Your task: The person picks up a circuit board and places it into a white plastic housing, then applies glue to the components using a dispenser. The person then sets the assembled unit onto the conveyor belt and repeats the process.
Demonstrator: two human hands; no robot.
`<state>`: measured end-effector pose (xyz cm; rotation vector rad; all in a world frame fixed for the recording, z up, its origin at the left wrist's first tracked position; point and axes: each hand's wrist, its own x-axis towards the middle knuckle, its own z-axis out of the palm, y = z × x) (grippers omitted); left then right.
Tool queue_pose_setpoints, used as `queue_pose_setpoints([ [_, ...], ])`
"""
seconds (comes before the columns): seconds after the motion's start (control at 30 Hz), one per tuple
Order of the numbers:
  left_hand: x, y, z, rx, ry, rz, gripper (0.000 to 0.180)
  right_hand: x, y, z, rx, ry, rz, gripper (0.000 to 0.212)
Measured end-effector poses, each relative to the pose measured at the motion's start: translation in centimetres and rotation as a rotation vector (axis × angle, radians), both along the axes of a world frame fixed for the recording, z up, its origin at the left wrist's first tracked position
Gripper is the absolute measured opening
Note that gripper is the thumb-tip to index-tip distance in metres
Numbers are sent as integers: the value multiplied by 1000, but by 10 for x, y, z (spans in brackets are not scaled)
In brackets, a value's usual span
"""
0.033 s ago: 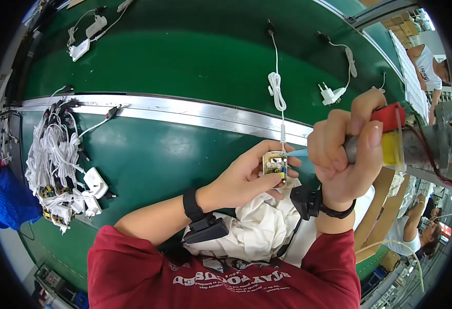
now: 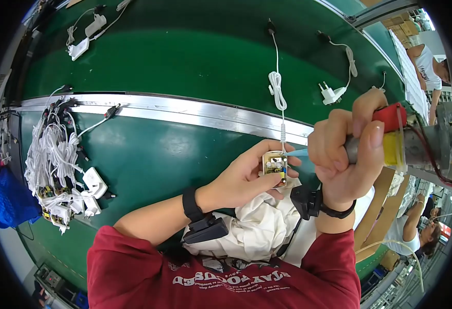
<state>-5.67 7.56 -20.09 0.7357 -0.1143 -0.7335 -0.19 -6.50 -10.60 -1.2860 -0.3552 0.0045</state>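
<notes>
My left hand point(image 2: 246, 177) is closed round an open white power adapter point(image 2: 275, 168), with its circuit board and small parts facing up. A white cord point(image 2: 277, 95) runs from the adapter's far end, coiled midway, onto the green surface beyond. My right hand point(image 2: 349, 141) grips a grey cylindrical dispenser point(image 2: 390, 148) with a yellow band and a red piece on its side, thumb and fingers wrapped round it. Its blue tapered nozzle point(image 2: 299, 153) points left, the tip at the board's upper right corner; whether it touches cannot be seen.
At left lies a heap of adapters with bundled white cords point(image 2: 56, 149). A metal rail point(image 2: 185, 110) crosses behind my hands; beyond it are more corded adapters point(image 2: 332, 93). White cloth point(image 2: 259, 221) lies below my hands, cardboard point(image 2: 378, 216) at right. Other people are at right.
</notes>
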Motion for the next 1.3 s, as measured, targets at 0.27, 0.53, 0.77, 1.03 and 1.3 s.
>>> queue_pose_setpoints([
  [0.27,0,-1,0,-12,30,3,44,3,-1,8,-38,-13,22,31],
  [0.53,10,5,3,-21,179,154,40,-6,1,10,-23,-11,70,31],
  [0.77,9,7,6,-42,126,198,39,-4,-3,7,56,-13,214,30],
  [1.03,9,6,1,-75,124,201,40,-5,-2,9,33,-26,201,30],
  [1.3,10,7,0,-249,240,153,40,-11,7,11,15,18,122,33],
])
